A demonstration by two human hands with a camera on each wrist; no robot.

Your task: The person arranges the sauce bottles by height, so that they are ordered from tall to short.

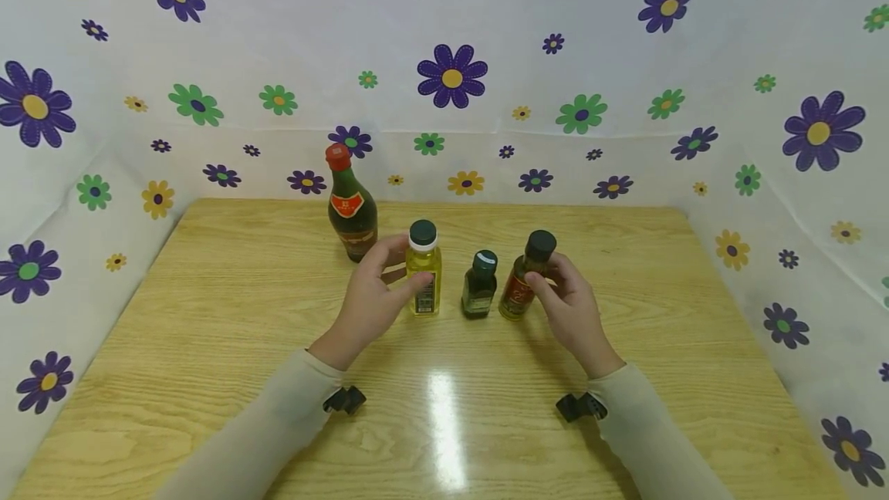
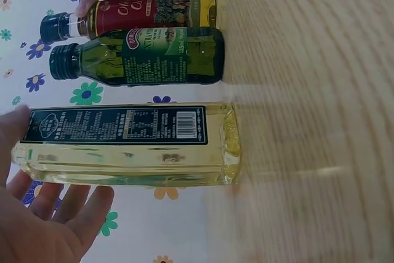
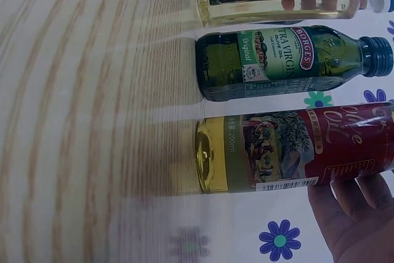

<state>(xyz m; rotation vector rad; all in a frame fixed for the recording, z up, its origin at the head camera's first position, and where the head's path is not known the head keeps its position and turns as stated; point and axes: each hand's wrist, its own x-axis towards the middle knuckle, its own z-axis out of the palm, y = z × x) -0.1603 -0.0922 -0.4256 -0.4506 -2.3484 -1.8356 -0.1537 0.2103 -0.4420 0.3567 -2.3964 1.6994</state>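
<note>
My left hand (image 1: 368,301) grips a clear, squarish bottle of yellow oil (image 1: 426,301) with a dark cap. The thumb lies on the front and the other fingers reach around the far side. In my right hand (image 1: 575,316) is a round olive oil bottle (image 1: 517,293) with a red label and black cap, pinched near its neck and leaning slightly right. Between these two stands a small dark green olive oil bottle (image 1: 479,293), untouched. Its green label (image 3: 277,53) reads "Extra Virgin" in the right wrist view.
A taller dark green bottle (image 1: 353,214) with a red cap stands behind my left hand, toward the back of the wooden table (image 1: 208,315). White cloth (image 1: 500,14) printed with flowers hangs along the back and both sides. Light glares on the tabletop near the front.
</note>
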